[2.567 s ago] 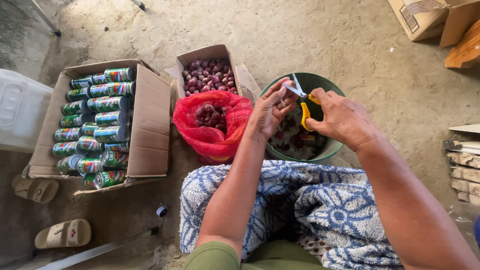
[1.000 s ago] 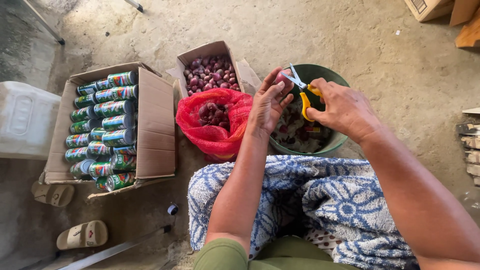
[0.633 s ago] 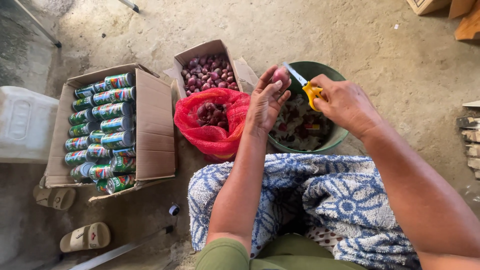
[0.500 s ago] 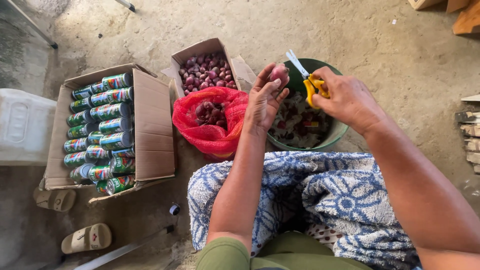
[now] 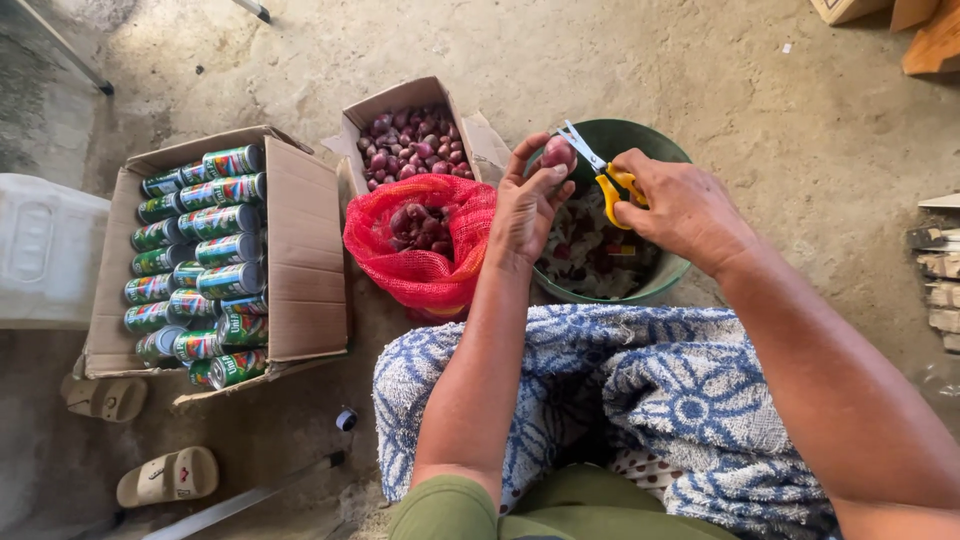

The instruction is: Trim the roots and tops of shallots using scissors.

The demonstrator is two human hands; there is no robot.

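Note:
My left hand [image 5: 525, 205] holds a small red shallot [image 5: 558, 153] at its fingertips, above the rim of a green bucket [image 5: 655, 285]. My right hand [image 5: 680, 205] grips yellow-handled scissors [image 5: 600, 170], whose blades point at the shallot. The bucket holds peelings and trimmed shallots. A red mesh sack [image 5: 420, 245] with shallots in it lies open just left of my left hand. Behind it stands a small cardboard box [image 5: 405, 140] full of shallots.
A large cardboard box [image 5: 300, 260] with several green cans lies at the left. A white container [image 5: 40, 250] and sandals [image 5: 165, 478] sit at the far left. A blue-and-white patterned cloth [image 5: 640, 400] covers my lap. Wood pieces [image 5: 940, 285] lie at the right.
My left hand has turned the shallot up at its fingertips, and the scissors have shifted from over the bucket to the shallot's tip. The view has drifted slightly.

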